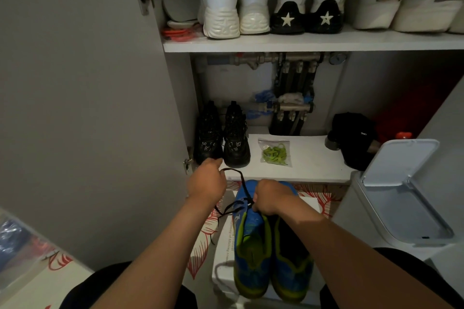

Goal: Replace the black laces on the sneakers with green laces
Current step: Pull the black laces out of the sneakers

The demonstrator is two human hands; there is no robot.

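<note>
Black lace (242,179) in grip of left hand (207,182)

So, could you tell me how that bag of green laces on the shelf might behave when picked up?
The bag looks like thin clear plastic, so it will probably sag and crinkle. The green laces bunch loosely at its near end, so it is likely light. Lying flat on the shelf, it should not roll.
</note>
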